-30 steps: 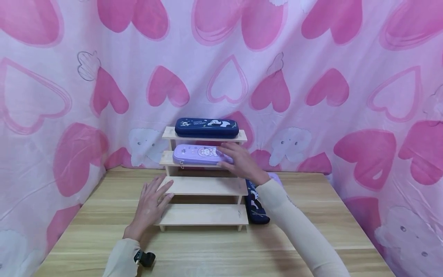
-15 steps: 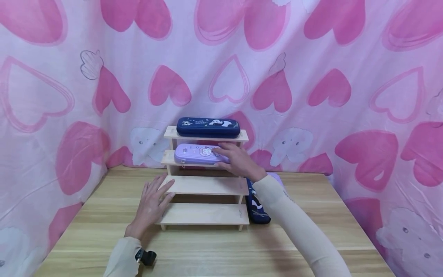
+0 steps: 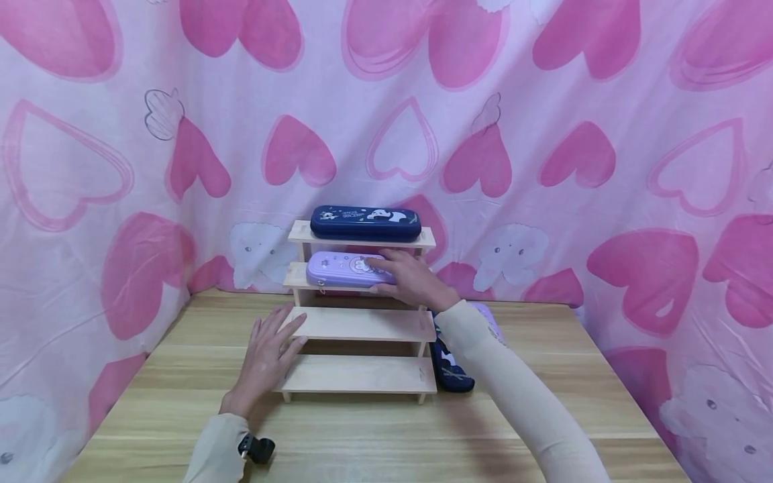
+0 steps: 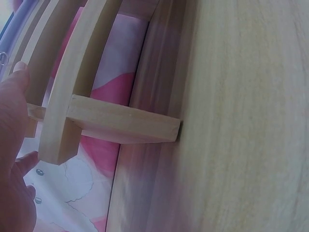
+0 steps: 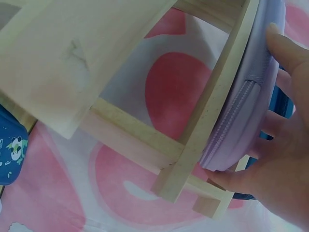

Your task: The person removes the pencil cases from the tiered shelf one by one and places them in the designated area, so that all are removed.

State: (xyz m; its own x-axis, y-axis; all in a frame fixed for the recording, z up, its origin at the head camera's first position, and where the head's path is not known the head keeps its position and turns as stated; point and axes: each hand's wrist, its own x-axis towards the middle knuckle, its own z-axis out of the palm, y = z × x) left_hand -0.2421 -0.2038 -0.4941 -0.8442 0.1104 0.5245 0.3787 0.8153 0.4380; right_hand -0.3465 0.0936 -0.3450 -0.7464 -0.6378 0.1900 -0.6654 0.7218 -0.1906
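In the head view a four-step wooden display rack (image 3: 362, 325) stands on the table. My right hand (image 3: 417, 278) holds the right end of a purple pencil case (image 3: 338, 268) lying on the second step from the top. In the right wrist view its fingers wrap the end of that zippered pencil case (image 5: 241, 121), which sits along the step's board. A navy pencil case (image 3: 365, 223) with a panda print rests on the top step. My left hand (image 3: 266, 355), fingers spread, rests at the rack's left side; in the left wrist view a fingertip (image 4: 20, 66) lies at a board edge.
Right of the rack, another navy pencil case (image 3: 451, 372) lies on the wood-grain table (image 3: 338, 443), with a second purple case (image 3: 486, 318) partly hidden behind my right sleeve. A pink heart-print cloth (image 3: 398, 141) hangs behind and at both sides.
My right hand has shifted slightly left on the purple pencil case's right end. My left hand keeps its place at the rack. The whole view has drifted a little.
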